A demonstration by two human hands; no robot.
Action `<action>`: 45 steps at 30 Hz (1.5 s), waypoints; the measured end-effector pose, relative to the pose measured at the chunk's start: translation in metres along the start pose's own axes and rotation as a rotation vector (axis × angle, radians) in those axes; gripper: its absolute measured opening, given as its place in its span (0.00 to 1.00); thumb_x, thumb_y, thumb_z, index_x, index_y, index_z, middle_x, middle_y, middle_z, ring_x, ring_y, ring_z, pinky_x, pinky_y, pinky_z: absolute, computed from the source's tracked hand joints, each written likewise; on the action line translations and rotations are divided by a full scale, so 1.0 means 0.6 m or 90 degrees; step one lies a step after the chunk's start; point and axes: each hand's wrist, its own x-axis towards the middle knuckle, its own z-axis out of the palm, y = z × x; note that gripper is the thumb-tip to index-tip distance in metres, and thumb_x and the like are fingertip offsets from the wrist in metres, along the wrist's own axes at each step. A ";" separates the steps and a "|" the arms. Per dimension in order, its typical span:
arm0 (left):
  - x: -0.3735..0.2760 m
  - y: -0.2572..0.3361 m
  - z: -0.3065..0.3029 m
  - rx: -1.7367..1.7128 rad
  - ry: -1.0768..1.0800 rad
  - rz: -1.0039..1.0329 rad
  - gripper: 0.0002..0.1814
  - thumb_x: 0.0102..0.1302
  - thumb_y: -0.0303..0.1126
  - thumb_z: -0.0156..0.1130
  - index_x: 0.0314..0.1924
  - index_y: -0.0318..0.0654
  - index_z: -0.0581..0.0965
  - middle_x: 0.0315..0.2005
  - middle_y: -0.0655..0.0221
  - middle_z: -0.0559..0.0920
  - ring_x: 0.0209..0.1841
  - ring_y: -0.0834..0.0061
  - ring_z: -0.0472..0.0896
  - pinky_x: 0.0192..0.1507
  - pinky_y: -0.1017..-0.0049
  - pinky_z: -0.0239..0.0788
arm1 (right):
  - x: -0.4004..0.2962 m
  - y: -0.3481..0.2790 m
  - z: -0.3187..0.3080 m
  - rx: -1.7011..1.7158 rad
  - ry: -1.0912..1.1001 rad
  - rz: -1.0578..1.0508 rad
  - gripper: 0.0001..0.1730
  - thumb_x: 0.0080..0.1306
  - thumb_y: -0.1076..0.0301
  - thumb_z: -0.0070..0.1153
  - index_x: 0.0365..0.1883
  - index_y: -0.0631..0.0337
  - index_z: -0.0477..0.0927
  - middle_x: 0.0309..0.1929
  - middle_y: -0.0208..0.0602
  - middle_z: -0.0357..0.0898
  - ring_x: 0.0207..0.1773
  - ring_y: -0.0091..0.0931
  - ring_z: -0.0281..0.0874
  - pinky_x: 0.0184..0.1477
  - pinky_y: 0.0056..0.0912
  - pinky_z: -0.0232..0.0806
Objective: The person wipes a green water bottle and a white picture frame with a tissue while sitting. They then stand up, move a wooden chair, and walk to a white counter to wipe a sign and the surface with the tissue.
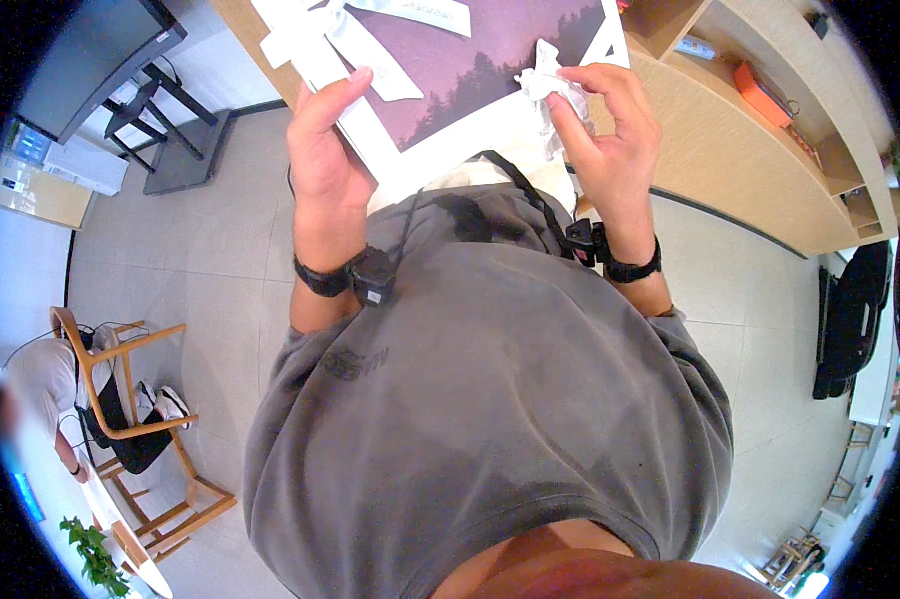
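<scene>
A flat rectangular box or framed print point(469, 97), with a white border and a purple picture of dark trees, is tilted in front of me at the top of the view. White printed ribbon point(379, 64) lies across its left part. My left hand point(330, 135) grips its lower left edge, thumb on top and the other fingers hidden beneath. Between the thumb and fingers of my right hand point(615, 127) is a crumpled white tissue or wipe point(546, 86), over the lower right part of the picture. Its lower end hangs past the edge.
A curved wooden shelf unit point(749, 150) with an orange box point(763, 95) stands at the right. A dark screen point(91, 52) and a black stand point(188, 157) are at upper left. At lower left a person point(53, 382) sits on a wooden chair point(94, 374) beside a table with a plant point(91, 554).
</scene>
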 end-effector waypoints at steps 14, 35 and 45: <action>0.001 -0.012 0.008 0.009 0.013 0.022 0.22 0.60 0.26 0.60 0.56 0.33 0.70 0.46 0.61 0.79 0.50 0.65 0.80 0.54 0.64 0.73 | -0.009 -0.054 0.008 0.176 -0.210 0.014 0.20 0.56 0.69 0.64 0.49 0.55 0.82 0.41 0.38 0.77 0.43 0.35 0.78 0.47 0.34 0.71; -0.007 -0.030 0.020 0.047 0.009 0.030 0.24 0.57 0.23 0.63 0.55 0.30 0.70 0.44 0.60 0.79 0.47 0.68 0.80 0.51 0.69 0.73 | -0.014 -0.025 0.018 0.126 -0.181 0.073 0.16 0.59 0.66 0.61 0.47 0.59 0.80 0.39 0.41 0.78 0.41 0.37 0.79 0.43 0.35 0.72; -0.008 -0.010 0.034 0.037 0.039 0.014 0.27 0.57 0.21 0.61 0.58 0.31 0.67 0.48 0.60 0.77 0.50 0.67 0.78 0.54 0.67 0.71 | 0.001 -0.059 0.002 0.160 -0.276 0.024 0.17 0.57 0.69 0.62 0.47 0.57 0.80 0.41 0.39 0.77 0.45 0.37 0.77 0.49 0.36 0.70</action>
